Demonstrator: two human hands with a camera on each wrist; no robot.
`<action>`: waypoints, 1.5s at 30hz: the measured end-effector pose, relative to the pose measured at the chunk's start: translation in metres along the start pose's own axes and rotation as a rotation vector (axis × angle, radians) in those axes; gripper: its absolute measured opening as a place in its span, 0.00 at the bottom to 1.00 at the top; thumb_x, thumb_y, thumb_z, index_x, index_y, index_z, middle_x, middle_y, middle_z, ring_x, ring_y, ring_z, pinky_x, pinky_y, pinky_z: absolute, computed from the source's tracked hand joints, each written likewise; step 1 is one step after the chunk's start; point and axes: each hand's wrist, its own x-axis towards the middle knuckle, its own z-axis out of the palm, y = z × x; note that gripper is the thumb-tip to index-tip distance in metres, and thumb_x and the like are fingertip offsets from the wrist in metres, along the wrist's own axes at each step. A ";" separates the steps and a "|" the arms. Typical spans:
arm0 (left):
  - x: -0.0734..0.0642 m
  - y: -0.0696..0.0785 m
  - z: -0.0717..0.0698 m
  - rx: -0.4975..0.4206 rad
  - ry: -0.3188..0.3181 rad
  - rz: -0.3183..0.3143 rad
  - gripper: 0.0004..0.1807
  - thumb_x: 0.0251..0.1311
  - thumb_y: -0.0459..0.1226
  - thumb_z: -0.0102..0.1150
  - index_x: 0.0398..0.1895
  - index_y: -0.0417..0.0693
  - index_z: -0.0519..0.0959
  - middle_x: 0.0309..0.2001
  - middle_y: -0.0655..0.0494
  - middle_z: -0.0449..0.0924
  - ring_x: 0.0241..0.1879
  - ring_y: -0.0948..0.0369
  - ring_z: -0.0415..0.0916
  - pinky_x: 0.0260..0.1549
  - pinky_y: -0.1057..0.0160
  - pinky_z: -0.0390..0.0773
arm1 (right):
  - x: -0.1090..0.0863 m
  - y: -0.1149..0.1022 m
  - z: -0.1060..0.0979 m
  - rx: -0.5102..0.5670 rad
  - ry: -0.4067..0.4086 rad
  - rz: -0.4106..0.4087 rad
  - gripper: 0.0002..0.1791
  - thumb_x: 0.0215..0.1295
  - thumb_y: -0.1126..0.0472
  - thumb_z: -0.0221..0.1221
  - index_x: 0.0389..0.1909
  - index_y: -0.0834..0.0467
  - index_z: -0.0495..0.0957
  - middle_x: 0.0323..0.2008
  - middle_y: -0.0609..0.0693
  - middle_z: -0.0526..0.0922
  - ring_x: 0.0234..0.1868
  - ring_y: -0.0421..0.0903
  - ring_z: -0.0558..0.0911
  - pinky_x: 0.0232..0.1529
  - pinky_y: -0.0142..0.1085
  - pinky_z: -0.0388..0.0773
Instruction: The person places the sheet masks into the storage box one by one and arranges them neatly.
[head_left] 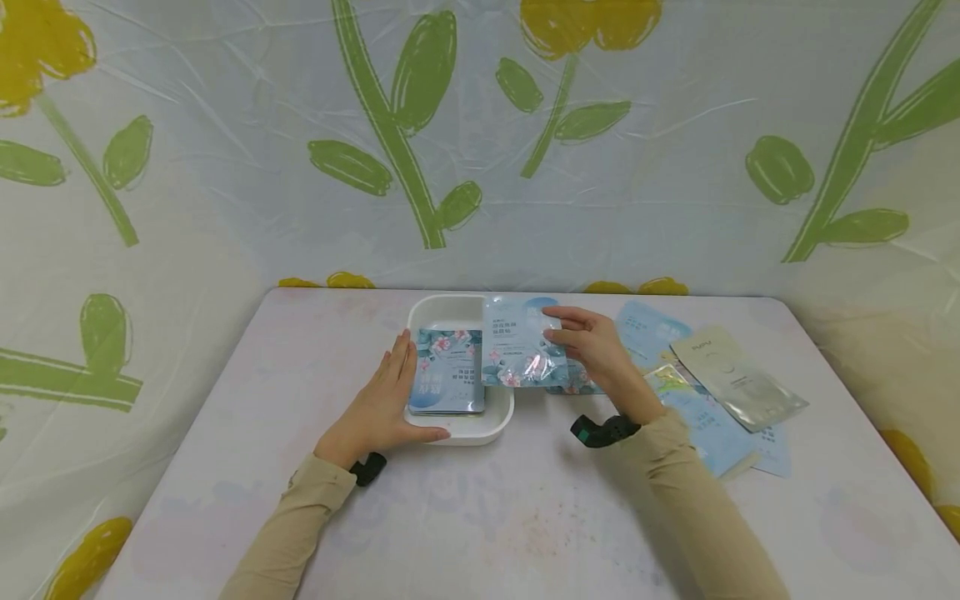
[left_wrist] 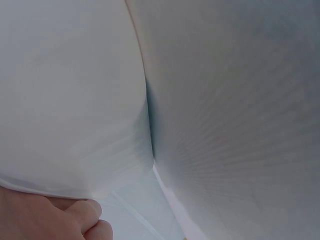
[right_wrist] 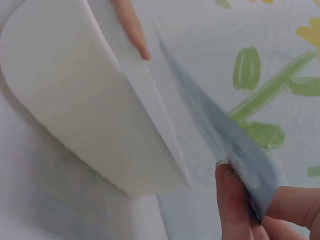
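Observation:
My right hand pinches a blue floral face mask packet by its right edge, thumb and fingers on opposite faces. This packet is raised over the right side of a white plastic tub, and the right wrist view shows it edge-on, tilted above the rim. Inside the tub lies a stack of similar blue packets, flowers toward the back. Against the tub's left side rests my left hand, fingers extended along the rim and thumb across the near edge. In the left wrist view its fingertips show at the rim.
Right of the tub, several packets lie spread and overlapping: blue ones and a silver-beige one on top. Another floral packet lies partly hidden behind my right hand. A flower-printed sheet hangs behind the table.

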 end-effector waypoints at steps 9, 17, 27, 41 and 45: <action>-0.001 0.000 -0.002 -0.001 0.003 0.016 0.78 0.42 0.77 0.59 0.78 0.34 0.33 0.79 0.44 0.21 0.78 0.54 0.24 0.75 0.50 0.41 | 0.005 0.000 0.025 -0.002 -0.054 0.009 0.28 0.65 0.70 0.61 0.67 0.58 0.73 0.72 0.59 0.62 0.66 0.53 0.69 0.61 0.45 0.75; -0.001 0.000 -0.002 0.002 -0.004 0.015 0.77 0.42 0.77 0.59 0.78 0.36 0.32 0.79 0.45 0.20 0.78 0.54 0.23 0.75 0.50 0.41 | 0.012 -0.004 0.043 -0.010 -0.115 0.028 0.29 0.65 0.70 0.62 0.67 0.60 0.72 0.73 0.60 0.59 0.67 0.55 0.68 0.63 0.48 0.74; -0.001 -0.001 -0.001 -0.017 0.001 0.013 0.77 0.42 0.77 0.58 0.78 0.36 0.32 0.79 0.46 0.20 0.78 0.52 0.25 0.75 0.48 0.44 | 0.019 -0.012 0.066 -0.112 -0.195 -0.009 0.28 0.64 0.72 0.61 0.66 0.65 0.71 0.66 0.65 0.69 0.59 0.56 0.76 0.56 0.44 0.80; -0.001 -0.002 -0.001 -0.017 -0.007 0.014 0.77 0.41 0.79 0.54 0.78 0.41 0.26 0.78 0.47 0.18 0.77 0.53 0.23 0.75 0.48 0.44 | 0.024 -0.009 0.092 -0.204 -0.212 -0.003 0.29 0.59 0.75 0.61 0.64 0.68 0.73 0.57 0.67 0.76 0.50 0.54 0.80 0.52 0.43 0.82; -0.001 -0.002 -0.001 -0.014 -0.004 0.019 0.78 0.42 0.79 0.56 0.78 0.38 0.29 0.78 0.46 0.19 0.77 0.54 0.23 0.75 0.48 0.43 | 0.023 -0.008 0.098 -0.210 -0.217 0.010 0.29 0.59 0.75 0.60 0.64 0.69 0.72 0.57 0.67 0.77 0.51 0.55 0.81 0.53 0.43 0.82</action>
